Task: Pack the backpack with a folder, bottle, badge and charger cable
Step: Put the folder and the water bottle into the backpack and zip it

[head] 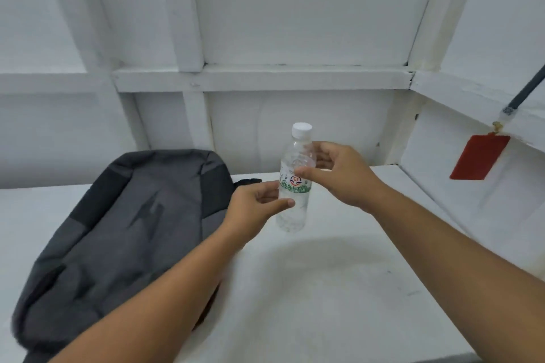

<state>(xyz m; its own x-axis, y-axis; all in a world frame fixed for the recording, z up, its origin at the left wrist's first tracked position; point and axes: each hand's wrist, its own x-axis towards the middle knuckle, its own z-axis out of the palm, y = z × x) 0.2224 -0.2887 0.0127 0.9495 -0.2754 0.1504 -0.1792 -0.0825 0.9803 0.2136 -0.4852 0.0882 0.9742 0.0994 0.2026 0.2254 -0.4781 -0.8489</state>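
The head view shows the left hand [257,200] wrapped around the lower part of a clear bottle [295,183], with the thumb in front and the fingers curled behind. The right hand [336,174] is higher up, with its thumb touching the bottle near the label and its fingers loosely bent beside the top part. I cannot tell if the right hand is really gripping. The bottle stands upright with a white cap [302,130] on top, right above the white table [324,289]. Just to the left lies a grey backpack [124,230], flat on the table. Far off to the right, a red badge [479,157] hangs on a cord against the white wall [295,9].
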